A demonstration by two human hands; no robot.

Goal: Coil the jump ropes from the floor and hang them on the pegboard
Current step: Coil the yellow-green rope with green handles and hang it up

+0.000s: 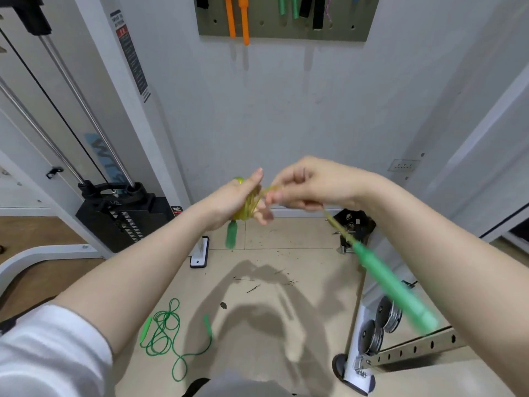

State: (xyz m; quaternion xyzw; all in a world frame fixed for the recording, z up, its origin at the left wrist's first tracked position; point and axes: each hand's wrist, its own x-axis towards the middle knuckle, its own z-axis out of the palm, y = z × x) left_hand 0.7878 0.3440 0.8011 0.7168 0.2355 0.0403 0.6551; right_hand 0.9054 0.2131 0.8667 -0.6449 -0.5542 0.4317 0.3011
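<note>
My left hand (237, 197) holds a coil of yellow-green jump rope (248, 206) wound around its fingers, with one green handle (231, 237) hanging below the palm. My right hand (307, 184) pinches the free strand of that rope just beside the coil. The second green handle (395, 287) dangles from this strand, blurred, down toward the lower right. A dark green jump rope (166, 332) lies in loose loops on the tiled floor at the lower left. The grey pegboard (269, 31) is on the wall at the top, with orange, green and black ropes hanging from it.
A cable weight machine (123, 216) stands on the left. A rack with weight plates (375, 330) and a perforated steel bar sits at the lower right. Small metal parts (353, 227) lie by the wall. The floor between shows bits of debris.
</note>
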